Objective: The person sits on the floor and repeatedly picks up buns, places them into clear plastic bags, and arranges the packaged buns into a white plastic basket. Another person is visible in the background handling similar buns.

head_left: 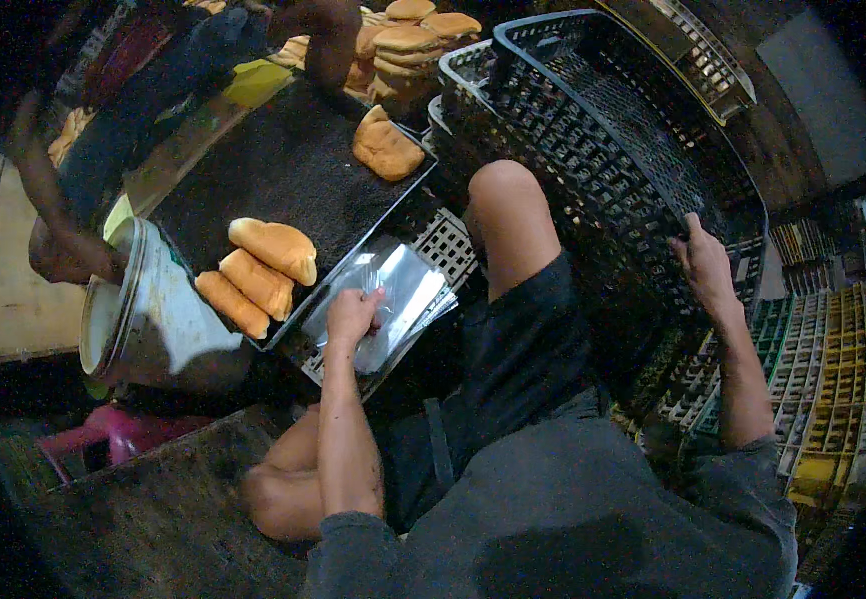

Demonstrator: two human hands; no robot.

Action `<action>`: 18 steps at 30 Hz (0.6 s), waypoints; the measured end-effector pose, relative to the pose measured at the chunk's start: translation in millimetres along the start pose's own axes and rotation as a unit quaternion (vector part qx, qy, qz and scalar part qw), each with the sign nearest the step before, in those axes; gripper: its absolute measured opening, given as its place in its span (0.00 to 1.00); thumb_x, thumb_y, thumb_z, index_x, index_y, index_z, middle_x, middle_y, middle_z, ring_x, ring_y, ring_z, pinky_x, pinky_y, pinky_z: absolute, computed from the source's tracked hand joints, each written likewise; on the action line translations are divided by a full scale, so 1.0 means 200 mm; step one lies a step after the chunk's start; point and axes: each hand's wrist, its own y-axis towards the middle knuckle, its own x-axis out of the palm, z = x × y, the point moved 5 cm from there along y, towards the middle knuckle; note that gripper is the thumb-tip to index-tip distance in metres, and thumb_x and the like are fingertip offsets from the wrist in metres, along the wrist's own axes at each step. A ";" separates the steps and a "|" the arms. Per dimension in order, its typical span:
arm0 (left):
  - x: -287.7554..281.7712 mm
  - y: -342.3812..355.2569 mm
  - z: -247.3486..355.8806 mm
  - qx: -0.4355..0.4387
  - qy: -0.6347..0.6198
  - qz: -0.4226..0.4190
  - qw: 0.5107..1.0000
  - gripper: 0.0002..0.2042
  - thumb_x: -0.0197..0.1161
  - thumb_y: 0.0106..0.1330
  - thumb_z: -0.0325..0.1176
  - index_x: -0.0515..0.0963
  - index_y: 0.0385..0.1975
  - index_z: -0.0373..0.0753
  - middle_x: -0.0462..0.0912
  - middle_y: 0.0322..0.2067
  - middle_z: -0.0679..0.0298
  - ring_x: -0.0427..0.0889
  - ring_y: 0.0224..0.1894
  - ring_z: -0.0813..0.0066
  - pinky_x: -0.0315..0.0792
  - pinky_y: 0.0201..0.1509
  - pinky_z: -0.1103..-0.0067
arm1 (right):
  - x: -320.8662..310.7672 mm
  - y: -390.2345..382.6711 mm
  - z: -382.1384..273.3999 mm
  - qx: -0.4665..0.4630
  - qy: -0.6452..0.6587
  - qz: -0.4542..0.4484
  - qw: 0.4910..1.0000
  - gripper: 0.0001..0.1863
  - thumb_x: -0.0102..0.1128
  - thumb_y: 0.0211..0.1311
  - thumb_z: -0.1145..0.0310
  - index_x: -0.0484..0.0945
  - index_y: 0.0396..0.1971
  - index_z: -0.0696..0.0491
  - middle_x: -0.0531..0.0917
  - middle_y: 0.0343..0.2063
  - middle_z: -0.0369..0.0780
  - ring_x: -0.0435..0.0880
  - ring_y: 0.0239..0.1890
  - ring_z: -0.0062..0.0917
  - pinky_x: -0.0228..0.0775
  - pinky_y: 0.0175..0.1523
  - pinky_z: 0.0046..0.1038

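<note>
My left hand (353, 317) is closed, its fingers pinching the top of a stack of clear plastic bags (415, 278). The bags lie on a light perforated crate (443, 245) beside a dark tray (253, 165). Three long golden bread rolls (271, 250) rest together at the tray's near left corner, and another piece of bread (388, 148) sits by its right edge. Off to the right, my right hand (705, 265) grips the rim of a black plastic crate (608, 90), which is stacked on other crates. Most of its fingers are hidden behind the rim.
More bread (408, 45) is piled beyond the tray. At the left, another person's arm (78, 235) reaches to a whitish bucket (188, 339). A pink stool (128, 434) stands below the bucket. Yellow and green crates (833, 379) line the right side.
</note>
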 end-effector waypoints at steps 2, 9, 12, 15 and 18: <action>-0.01 0.00 -0.02 0.002 -0.028 0.005 1.000 0.25 0.59 0.60 0.53 0.80 0.17 0.32 0.80 0.15 0.56 0.81 0.21 0.63 0.72 0.30 0.68 | 0.05 0.08 0.07 0.042 0.002 -0.056 0.998 0.15 0.55 0.64 0.62 0.67 0.42 0.57 0.77 0.19 0.50 0.75 0.23 0.51 0.65 0.28 0.46; -0.10 -0.06 0.07 -0.026 0.025 -0.155 0.987 0.29 0.58 0.59 0.55 0.78 0.21 0.27 0.77 0.18 0.46 0.81 0.23 0.57 0.70 0.31 0.64 | 0.15 0.36 -0.12 -0.016 -0.006 -0.084 0.996 0.13 0.59 0.61 0.66 0.64 0.35 0.56 0.74 0.17 0.52 0.74 0.22 0.49 0.61 0.26 0.43; -0.20 -0.14 0.17 -0.013 0.067 -0.119 0.991 0.30 0.58 0.59 0.57 0.78 0.20 0.28 0.78 0.19 0.45 0.81 0.25 0.55 0.70 0.32 0.63 | 0.14 0.38 -0.05 -0.005 0.025 -0.107 0.994 0.12 0.59 0.59 0.71 0.65 0.37 0.57 0.75 0.19 0.53 0.74 0.24 0.52 0.62 0.27 0.43; -0.28 -0.21 0.24 -0.017 0.040 -0.117 0.992 0.29 0.57 0.60 0.56 0.78 0.22 0.28 0.77 0.19 0.46 0.80 0.24 0.54 0.70 0.31 0.64 | 0.12 0.33 -0.01 0.091 0.065 -0.162 0.980 0.10 0.56 0.60 0.74 0.65 0.38 0.58 0.74 0.20 0.55 0.74 0.27 0.55 0.62 0.29 0.43; -0.37 -0.29 0.41 -0.001 0.023 -0.117 0.993 0.27 0.57 0.62 0.54 0.78 0.23 0.28 0.76 0.18 0.47 0.79 0.23 0.55 0.69 0.30 0.65 | 0.13 0.36 -0.05 -0.026 0.087 -0.101 0.991 0.11 0.56 0.60 0.73 0.64 0.37 0.57 0.74 0.20 0.54 0.73 0.27 0.55 0.61 0.29 0.44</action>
